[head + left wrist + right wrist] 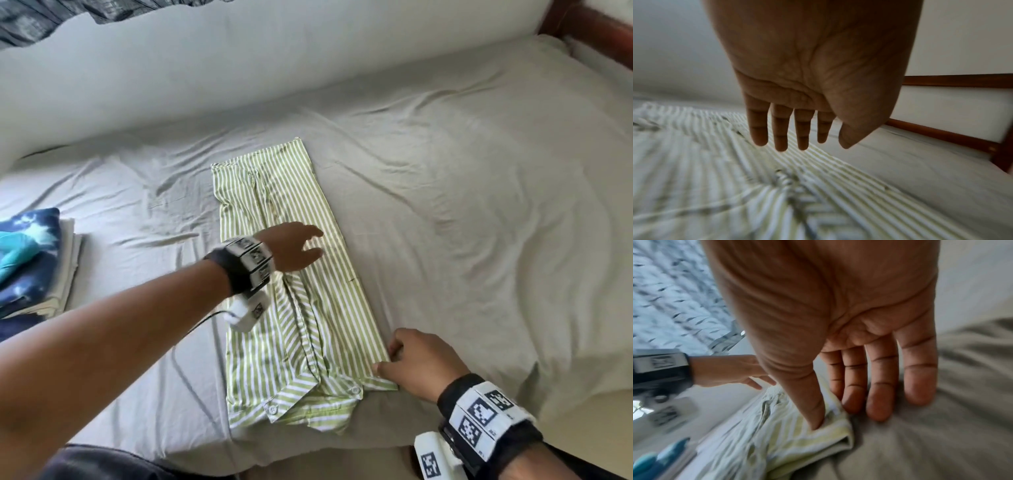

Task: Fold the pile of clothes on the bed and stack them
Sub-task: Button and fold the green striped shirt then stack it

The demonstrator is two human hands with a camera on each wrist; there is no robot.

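1. Lying at the far left of the bed, a stack of folded clothes (pixel 32 263) has a blue tie-dye piece on top and pale pieces under it.
2. Next comes the left hand (pixel 291 248), stretched out over the middle of the striped shirt (pixel 291 212); the left wrist view shows its fingers (pixel 781 129) straight and slightly spread, palm down, holding nothing. Whether they touch the cloth cannot be told.
3. The green-and-white striped shirt lies in the middle of the grey bedsheet (pixel 462 205), folded into a long narrow strip, with its collar and buttons at the near end.
4. The right hand (pixel 418 363) is at the shirt's near right corner. In the right wrist view its thumb (pixel 813 410) presses on top of the folded edge while the fingers (pixel 881 386) lie straight on the sheet just beside that edge.
5. A dark wooden bed frame (pixel 589 31) shows at the far right corner.
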